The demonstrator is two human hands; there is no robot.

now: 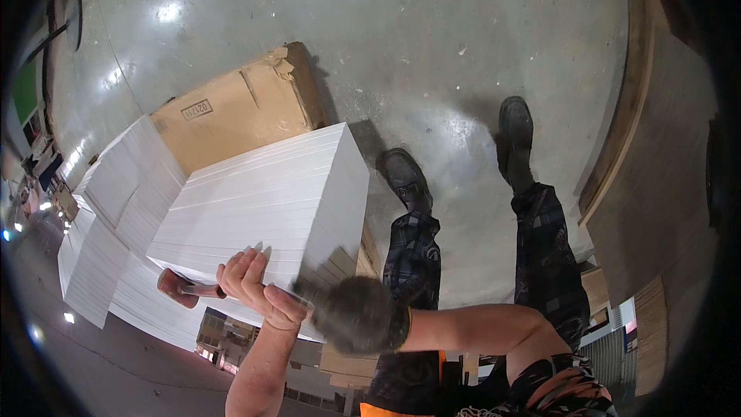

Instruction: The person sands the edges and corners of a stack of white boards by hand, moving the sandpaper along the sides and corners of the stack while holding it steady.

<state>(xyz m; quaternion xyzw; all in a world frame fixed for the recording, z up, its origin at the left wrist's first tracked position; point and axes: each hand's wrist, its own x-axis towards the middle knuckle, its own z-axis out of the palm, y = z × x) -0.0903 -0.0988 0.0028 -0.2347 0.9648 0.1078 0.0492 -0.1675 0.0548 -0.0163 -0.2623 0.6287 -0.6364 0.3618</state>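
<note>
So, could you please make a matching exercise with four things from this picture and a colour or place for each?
Things:
1. stack of boards
2. cardboard box
3. right hand
4. left hand

Descriptions:
a. brown, behind the stack
b. bare, gripping a wooden handle
c. white, beside the legs
d. in a dark glove

Pairs: 1-c, 2-a, 3-d, 4-b

**Hands: left bare, right gloved**

Left hand [251,282] bare, fingers curled shut around a handle, forearm coming up from lower edge. Right hand [359,315] in dark fuzzy glove, just beside left, forearm bent in from right; grip unclear.
</note>
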